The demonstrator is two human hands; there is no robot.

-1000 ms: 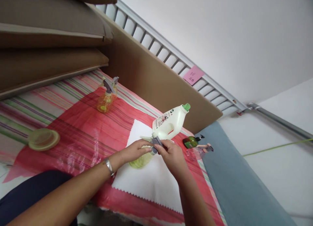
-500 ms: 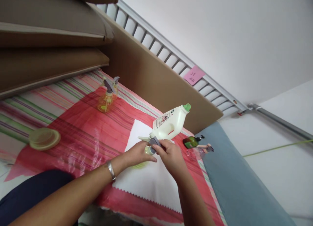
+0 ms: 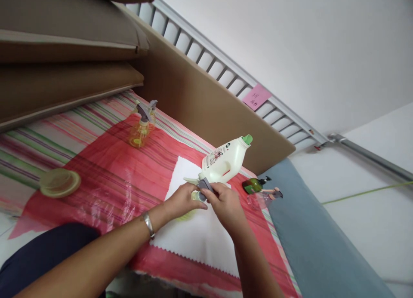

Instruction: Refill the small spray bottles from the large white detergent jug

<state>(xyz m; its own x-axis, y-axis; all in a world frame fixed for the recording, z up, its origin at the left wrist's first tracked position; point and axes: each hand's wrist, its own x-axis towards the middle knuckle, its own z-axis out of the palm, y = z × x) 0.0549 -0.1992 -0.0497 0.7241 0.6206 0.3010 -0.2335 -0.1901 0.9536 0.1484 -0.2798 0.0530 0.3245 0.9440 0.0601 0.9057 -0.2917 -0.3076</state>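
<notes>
Striped fabric (image 3: pixel 80 126) is lying beneath a red sheet (image 3: pixel 106 158) and a white cloth (image 3: pixel 201 242); above this cloth, both hands are meeting on a yellowish spray bottle (image 3: pixel 197 196), left hand (image 3: pixel 181 201) clasping its upper part, right hand (image 3: pixel 226 203) pinching its grey head. A green-spouted white jug (image 3: pixel 236 159) is standing just beyond (its label being too small to read), and amber-tinted spray bottles (image 3: pixel 138 136) are standing well apart

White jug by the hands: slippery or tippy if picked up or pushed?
The white jug looks smooth, so may feel slippery. Its handle probably helps the grip. Taller than wide, it could tip if pushed near the green spout.
</notes>
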